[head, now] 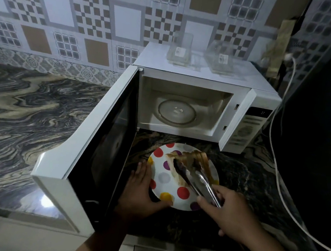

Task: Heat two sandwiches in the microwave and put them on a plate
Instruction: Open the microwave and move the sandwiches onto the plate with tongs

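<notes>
A white plate with coloured dots [164, 178] sits on the counter in front of the white microwave [197, 80]. Toasted sandwiches [189, 160] lie on the plate's far half. My left hand [141, 191] grips the plate's near left rim. My right hand [231, 212] holds metal tongs [198, 179], whose tips rest on or around the sandwiches. The microwave door [90, 142] is swung wide open to the left. Inside, the glass turntable [177, 111] has nothing on it.
Two clear glass containers [199, 53] stand on top of the microwave. A white cable [279, 156] runs down the right side across the marbled counter [30, 112]. A dark appliance [322, 120] fills the right side. The counter's front edge lies just below my hands.
</notes>
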